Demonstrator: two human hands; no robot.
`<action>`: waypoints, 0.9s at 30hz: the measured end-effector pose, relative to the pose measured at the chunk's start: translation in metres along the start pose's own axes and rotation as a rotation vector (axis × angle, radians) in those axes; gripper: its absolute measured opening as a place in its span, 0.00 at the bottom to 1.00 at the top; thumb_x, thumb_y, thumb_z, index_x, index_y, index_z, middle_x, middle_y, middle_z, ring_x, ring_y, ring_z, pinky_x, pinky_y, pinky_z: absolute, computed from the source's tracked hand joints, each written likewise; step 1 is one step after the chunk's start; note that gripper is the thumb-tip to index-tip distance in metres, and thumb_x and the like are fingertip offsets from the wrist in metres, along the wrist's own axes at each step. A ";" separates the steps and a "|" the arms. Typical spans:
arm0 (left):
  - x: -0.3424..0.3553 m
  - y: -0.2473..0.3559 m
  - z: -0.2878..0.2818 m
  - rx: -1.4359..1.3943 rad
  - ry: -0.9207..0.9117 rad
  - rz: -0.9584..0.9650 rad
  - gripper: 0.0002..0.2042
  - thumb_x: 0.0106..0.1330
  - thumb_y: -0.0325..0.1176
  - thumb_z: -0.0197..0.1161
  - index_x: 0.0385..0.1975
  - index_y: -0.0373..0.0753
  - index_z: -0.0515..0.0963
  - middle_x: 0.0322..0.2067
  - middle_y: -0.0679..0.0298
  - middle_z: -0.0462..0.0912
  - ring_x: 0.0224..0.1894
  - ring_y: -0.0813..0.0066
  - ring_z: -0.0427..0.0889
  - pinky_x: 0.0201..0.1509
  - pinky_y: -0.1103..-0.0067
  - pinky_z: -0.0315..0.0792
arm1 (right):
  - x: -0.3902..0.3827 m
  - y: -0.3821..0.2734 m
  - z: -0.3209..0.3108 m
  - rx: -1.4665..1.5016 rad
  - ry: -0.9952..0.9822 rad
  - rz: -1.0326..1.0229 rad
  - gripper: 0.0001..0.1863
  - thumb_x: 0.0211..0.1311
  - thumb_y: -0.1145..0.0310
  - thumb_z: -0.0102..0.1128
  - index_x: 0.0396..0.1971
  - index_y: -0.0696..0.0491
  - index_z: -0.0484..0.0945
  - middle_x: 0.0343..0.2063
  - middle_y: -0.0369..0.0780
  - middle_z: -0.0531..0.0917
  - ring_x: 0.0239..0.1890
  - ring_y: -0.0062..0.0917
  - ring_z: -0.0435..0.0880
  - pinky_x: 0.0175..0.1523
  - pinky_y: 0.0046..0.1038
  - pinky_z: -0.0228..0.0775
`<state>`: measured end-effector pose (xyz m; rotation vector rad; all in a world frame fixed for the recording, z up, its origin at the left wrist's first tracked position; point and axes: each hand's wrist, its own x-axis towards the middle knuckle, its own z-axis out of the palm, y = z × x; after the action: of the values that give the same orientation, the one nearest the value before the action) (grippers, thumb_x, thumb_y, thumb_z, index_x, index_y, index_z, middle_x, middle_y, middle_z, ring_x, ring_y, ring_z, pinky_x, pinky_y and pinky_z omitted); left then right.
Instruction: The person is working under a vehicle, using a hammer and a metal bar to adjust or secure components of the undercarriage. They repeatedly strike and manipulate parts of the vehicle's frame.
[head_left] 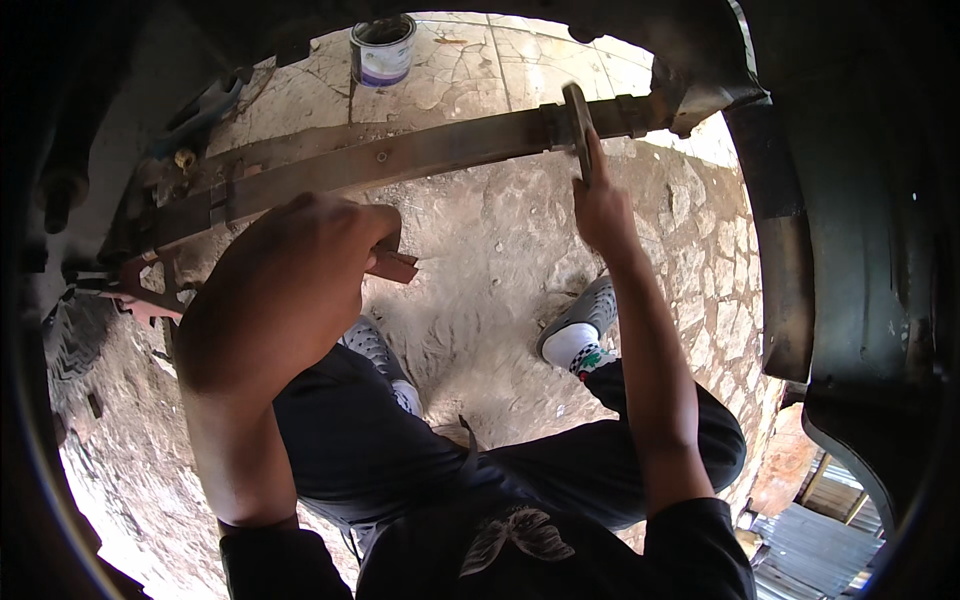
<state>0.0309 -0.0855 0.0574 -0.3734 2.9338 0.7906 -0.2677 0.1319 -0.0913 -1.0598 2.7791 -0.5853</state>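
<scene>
A long brown leaf spring [450,150] with metal clips crosses in front of me, rising from left to right. My left hand [345,232] is closed just on the near side of it, gripping a flat reddish-brown block [396,266] that sticks out to the right; most of the fingers are hidden behind the wrist and back of the hand. Near the spring's right end, my right hand [605,212] is closed round a narrow, rounded grey-brown bar [577,122]. This bar stands across the spring, its upper end past the far edge. Whether it touches the spring I cannot tell.
An open paint can [383,52] stands on the cracked tiles beyond the spring. Dark vehicle panels [860,220] close in on the right, and dark metal parts [65,195] on the left. My shoes [590,308] rest on dusty, stony ground. Corrugated sheets [815,545] lie at lower right.
</scene>
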 end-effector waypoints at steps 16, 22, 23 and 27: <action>0.000 0.001 -0.001 -0.010 -0.025 0.024 0.03 0.67 0.20 0.59 0.34 0.31 0.80 0.37 0.52 0.88 0.44 0.50 0.86 0.48 0.63 0.77 | 0.043 -0.004 0.013 -0.225 0.096 -0.018 0.45 0.70 0.68 0.54 0.79 0.40 0.38 0.23 0.59 0.83 0.27 0.57 0.85 0.33 0.53 0.77; -0.011 -0.001 0.002 -0.114 -0.049 0.017 0.03 0.69 0.21 0.58 0.34 0.32 0.79 0.36 0.54 0.88 0.44 0.51 0.87 0.48 0.66 0.77 | -0.044 -0.016 0.014 -0.181 0.070 0.106 0.45 0.70 0.69 0.55 0.80 0.40 0.38 0.21 0.57 0.83 0.25 0.56 0.85 0.31 0.54 0.76; -0.012 -0.002 0.003 -0.118 -0.037 0.022 0.04 0.69 0.22 0.58 0.35 0.32 0.79 0.36 0.54 0.88 0.44 0.51 0.87 0.48 0.66 0.77 | -0.037 -0.010 0.016 -0.188 0.117 0.074 0.46 0.69 0.69 0.55 0.80 0.40 0.38 0.21 0.57 0.83 0.25 0.56 0.85 0.31 0.54 0.76; -0.019 0.001 -0.005 -0.047 -0.051 -0.034 0.03 0.68 0.21 0.58 0.35 0.31 0.79 0.36 0.53 0.88 0.44 0.50 0.86 0.49 0.65 0.76 | 0.051 -0.006 0.038 -0.179 0.126 0.027 0.42 0.73 0.62 0.53 0.79 0.39 0.40 0.29 0.59 0.85 0.34 0.57 0.87 0.41 0.55 0.78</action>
<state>0.0492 -0.0827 0.0648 -0.3994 2.8579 0.8523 -0.2933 0.0821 -0.1224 -1.0491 2.9985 -0.4207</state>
